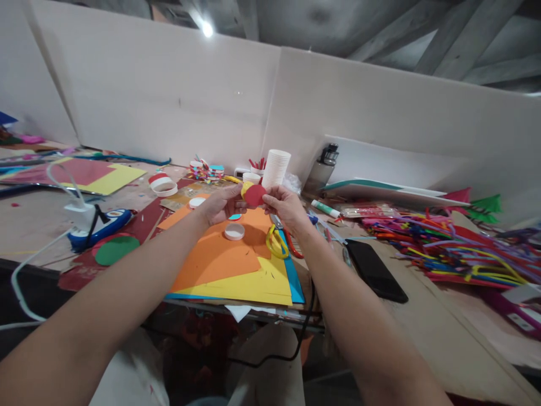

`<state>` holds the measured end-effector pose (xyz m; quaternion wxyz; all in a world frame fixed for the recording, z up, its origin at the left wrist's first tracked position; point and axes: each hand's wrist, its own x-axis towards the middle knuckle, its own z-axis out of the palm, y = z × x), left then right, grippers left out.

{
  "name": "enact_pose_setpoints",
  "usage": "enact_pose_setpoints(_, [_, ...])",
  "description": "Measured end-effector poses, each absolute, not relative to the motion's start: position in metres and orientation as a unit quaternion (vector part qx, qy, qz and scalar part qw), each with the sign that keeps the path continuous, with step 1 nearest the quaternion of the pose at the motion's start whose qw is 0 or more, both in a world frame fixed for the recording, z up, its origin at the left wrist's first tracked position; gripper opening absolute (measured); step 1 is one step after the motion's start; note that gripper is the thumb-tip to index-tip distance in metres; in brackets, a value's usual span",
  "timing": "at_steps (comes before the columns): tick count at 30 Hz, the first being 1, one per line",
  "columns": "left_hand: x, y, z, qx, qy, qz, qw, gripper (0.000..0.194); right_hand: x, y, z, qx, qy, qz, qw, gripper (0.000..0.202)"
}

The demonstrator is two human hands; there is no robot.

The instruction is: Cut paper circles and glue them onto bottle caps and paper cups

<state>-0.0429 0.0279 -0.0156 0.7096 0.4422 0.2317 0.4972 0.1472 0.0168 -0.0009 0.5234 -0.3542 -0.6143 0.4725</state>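
Both my hands are raised over the craft table and meet on a red paper circle [255, 195] with a yellow circle [245, 188] behind it. My left hand [220, 204] pinches the left side of the pair. My right hand [285, 204] pinches the right edge of the red circle. Below them lie orange paper sheets [215, 254] on yellow and blue sheets, with a white lid [234, 231] and yellow-handled scissors [276, 242] on top.
A stack of white cups [276, 167], a bottle [323, 166] and a glue stick [325, 208] stand behind. A black phone [374, 269] and a heap of pipe cleaners [456, 245] lie right. A glue gun [101, 224] and green circle [116, 250] lie left.
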Motion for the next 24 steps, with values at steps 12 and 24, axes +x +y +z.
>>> enact_pose_setpoints(12, [-0.0395,0.0228,-0.0153,0.496,0.237,0.479,0.684,0.036,0.1433,0.0203,-0.0050,-0.371,-0.600,0.474,0.527,0.039])
enact_pose_setpoints(24, [-0.0391,0.0201,-0.0136,0.513,0.226,0.477,0.677,0.031,0.1402,0.0199,-0.0071,-0.377,-0.632,0.392,0.552,0.031])
